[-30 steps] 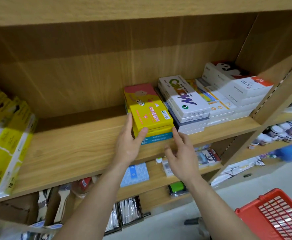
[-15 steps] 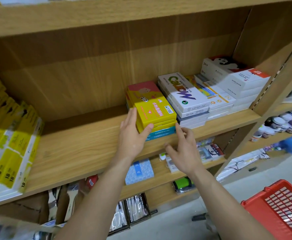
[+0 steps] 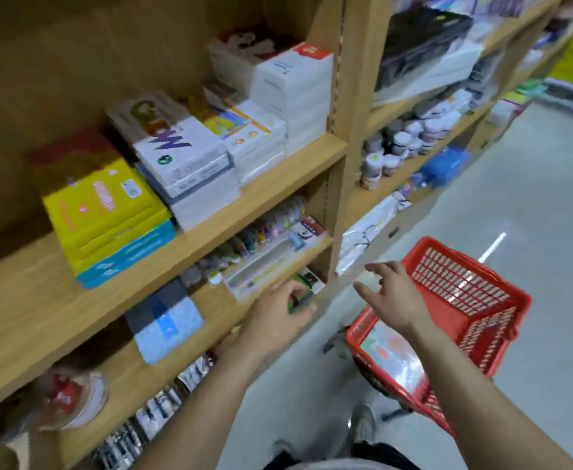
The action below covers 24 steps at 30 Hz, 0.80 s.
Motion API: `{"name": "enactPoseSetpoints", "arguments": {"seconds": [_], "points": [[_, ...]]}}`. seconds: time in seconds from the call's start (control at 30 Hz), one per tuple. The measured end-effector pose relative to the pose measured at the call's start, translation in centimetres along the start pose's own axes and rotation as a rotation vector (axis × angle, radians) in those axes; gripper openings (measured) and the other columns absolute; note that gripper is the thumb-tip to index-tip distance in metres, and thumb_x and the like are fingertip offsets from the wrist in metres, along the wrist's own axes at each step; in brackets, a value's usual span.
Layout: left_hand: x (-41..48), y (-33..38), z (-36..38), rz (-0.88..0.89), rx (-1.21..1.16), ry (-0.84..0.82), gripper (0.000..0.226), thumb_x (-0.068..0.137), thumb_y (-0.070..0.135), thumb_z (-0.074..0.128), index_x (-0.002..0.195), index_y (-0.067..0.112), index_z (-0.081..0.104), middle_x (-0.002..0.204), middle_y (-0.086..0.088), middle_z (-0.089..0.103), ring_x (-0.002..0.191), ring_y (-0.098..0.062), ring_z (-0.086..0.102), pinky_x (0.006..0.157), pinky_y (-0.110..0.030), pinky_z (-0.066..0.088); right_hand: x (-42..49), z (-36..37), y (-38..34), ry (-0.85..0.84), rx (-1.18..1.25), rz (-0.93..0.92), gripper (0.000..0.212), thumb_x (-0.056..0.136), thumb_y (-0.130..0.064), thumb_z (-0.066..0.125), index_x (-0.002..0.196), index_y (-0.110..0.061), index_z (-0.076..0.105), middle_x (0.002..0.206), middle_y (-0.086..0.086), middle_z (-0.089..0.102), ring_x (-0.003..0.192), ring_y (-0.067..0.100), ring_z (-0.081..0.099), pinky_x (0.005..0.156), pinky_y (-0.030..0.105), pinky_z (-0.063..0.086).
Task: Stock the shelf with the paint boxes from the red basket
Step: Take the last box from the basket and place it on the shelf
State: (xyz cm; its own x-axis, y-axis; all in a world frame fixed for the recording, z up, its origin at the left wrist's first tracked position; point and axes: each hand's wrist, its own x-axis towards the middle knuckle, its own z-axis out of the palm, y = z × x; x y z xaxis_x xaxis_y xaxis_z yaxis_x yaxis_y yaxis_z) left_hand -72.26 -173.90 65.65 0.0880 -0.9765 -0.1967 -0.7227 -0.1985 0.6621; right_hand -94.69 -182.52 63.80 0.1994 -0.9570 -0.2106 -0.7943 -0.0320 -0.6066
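Note:
A stack of yellow paint boxes (image 3: pixel 105 212) on a teal one lies on the wooden shelf (image 3: pixel 23 300), left of white box stacks (image 3: pixel 183 161). The red basket (image 3: pixel 461 300) stands on the floor at lower right, with a pale, shiny paint box (image 3: pixel 393 357) lying inside. My right hand (image 3: pixel 390 296) hovers over the basket's left rim, fingers spread, holding nothing. My left hand (image 3: pixel 278 317) hangs in front of the lower shelf edge, fingers loosely apart and empty. The frame is motion-blurred.
More white boxes (image 3: pixel 291 96) fill the shelf's right end against a wooden upright (image 3: pixel 346 96). Lower shelves hold a blue pack (image 3: pixel 166 320), pens and small items. The neighbouring bay has paint jars (image 3: pixel 407 140). Grey floor (image 3: pixel 532 215) stretches to the right.
Both hands left the yellow box stack and dropped down and right; the right hand now sits over the basket. The view swung right and downward.

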Motion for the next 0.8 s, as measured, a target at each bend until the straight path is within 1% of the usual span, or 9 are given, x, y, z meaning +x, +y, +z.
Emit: {"name": "enactPoseSetpoints", "arguments": {"seconds": [0.07, 0.13, 0.2, 0.3, 0.43, 0.57, 0.67, 0.73, 0.8], "points": [[2.7, 0.5, 4.2, -0.022, 0.017, -0.122, 0.041, 0.09, 0.038, 0.074, 0.124, 0.015, 0.066, 0.122, -0.002, 0.066, 0.111, -0.022, 0.062, 0.082, -0.023, 0.038, -0.2, -0.8, 6.1, 0.016, -0.003, 0.155, 0.056, 0.095, -0.041, 0.072, 0.14, -0.01, 0.063, 0.138, 0.017, 0.058, 0.114, 0.038, 0.067, 0.102, 0.042, 0.051], [5.1, 1.2, 8.3, -0.035, 0.026, -0.214, 0.045, 0.089, 0.038, 0.076, 0.124, 0.013, 0.065, 0.122, -0.007, 0.067, 0.112, -0.026, 0.064, 0.087, -0.027, 0.044, -0.6, -1.0, 11.9, 0.021, 0.0, 0.31, 0.06, 0.095, -0.039, 0.072, 0.143, -0.005, 0.059, 0.139, 0.022, 0.057, 0.122, 0.04, 0.063, 0.105, 0.042, 0.048], [7.3, 1.9, 12.4, -0.025, 0.061, -0.273, 0.049, 0.089, 0.039, 0.076, 0.128, 0.012, 0.064, 0.126, -0.007, 0.067, 0.115, -0.025, 0.062, 0.087, -0.025, 0.041, -1.0, -0.4, 17.0, -0.002, 0.009, 0.442, 0.065, 0.095, -0.038, 0.072, 0.147, -0.001, 0.054, 0.142, 0.026, 0.056, 0.13, 0.042, 0.058, 0.107, 0.042, 0.045], [10.5, 2.3, 18.1, -0.021, 0.098, -0.329, 0.051, 0.087, 0.036, 0.077, 0.13, 0.012, 0.064, 0.132, -0.012, 0.065, 0.123, -0.027, 0.06, 0.089, -0.024, 0.038, -0.8, 2.0, 22.9, -0.053, 0.036, 0.57, 0.067, 0.095, -0.034, 0.072, 0.147, 0.002, 0.05, 0.141, 0.032, 0.056, 0.132, 0.045, 0.054, 0.105, 0.041, 0.044], [15.1, 1.5, 24.5, 0.078, 0.209, -0.31, 0.056, 0.082, 0.028, 0.077, 0.133, 0.008, 0.062, 0.132, -0.02, 0.059, 0.129, -0.038, 0.052, 0.105, -0.042, 0.041, 1.4, 7.0, 29.1, -0.074, 0.122, 0.674, 0.063, 0.095, -0.029, 0.071, 0.146, 0.004, 0.05, 0.14, 0.033, 0.057, 0.132, 0.045, 0.052, 0.105, 0.041, 0.042], [19.0, -0.7, 29.3, 0.202, 0.361, -0.235, 0.079, 0.079, 0.028, 0.08, 0.146, 0.0, 0.049, 0.142, -0.025, 0.053, 0.133, -0.046, 0.047, 0.114, -0.058, 0.032, 4.5, 13.2, 34.0, -0.084, 0.209, 0.801, 0.072, 0.096, -0.032, 0.069, 0.147, 0.01, 0.041, 0.142, 0.036, 0.054, 0.133, 0.048, 0.052, 0.106, 0.044, 0.042], [19.5, -2.7, 32.1, 0.187, 0.37, -0.256, 0.097, 0.077, 0.024, 0.084, 0.155, -0.002, 0.034, 0.152, -0.031, 0.043, 0.139, -0.048, 0.04, 0.115, -0.049, 0.024, 5.6, 17.2, 37.0, -0.105, 0.274, 0.926, 0.075, 0.095, -0.038, 0.07, 0.144, 0.01, 0.041, 0.142, 0.034, 0.055, 0.132, 0.048, 0.053, 0.106, 0.045, 0.044], [19.1, -4.0, 33.1, 0.193, 0.362, -0.238, 0.105, 0.075, 0.025, 0.086, 0.159, 0.001, 0.027, 0.155, -0.031, 0.039, 0.14, -0.041, 0.035, 0.112, -0.048, 0.029, 5.9, 19.4, 38.0, -0.108, 0.384, 0.967, 0.076, 0.093, -0.039, 0.074, 0.141, 0.011, 0.043, 0.139, 0.031, 0.06, 0.129, 0.046, 0.059, 0.107, 0.045, 0.05], [19.2, -4.9, 33.5, 0.199, 0.336, -0.212, 0.106, 0.076, 0.027, 0.085, 0.16, 0.006, 0.024, 0.156, -0.027, 0.038, 0.138, -0.032, 0.029, 0.111, -0.049, 0.037, 5.9, 21.0, 37.9, -0.057, 0.47, 1.008, 0.09, 0.09, -0.042, 0.076, 0.15, 0.011, 0.034, 0.147, 0.028, 0.054, 0.137, 0.043, 0.054, 0.114, 0.044, 0.045]]}}
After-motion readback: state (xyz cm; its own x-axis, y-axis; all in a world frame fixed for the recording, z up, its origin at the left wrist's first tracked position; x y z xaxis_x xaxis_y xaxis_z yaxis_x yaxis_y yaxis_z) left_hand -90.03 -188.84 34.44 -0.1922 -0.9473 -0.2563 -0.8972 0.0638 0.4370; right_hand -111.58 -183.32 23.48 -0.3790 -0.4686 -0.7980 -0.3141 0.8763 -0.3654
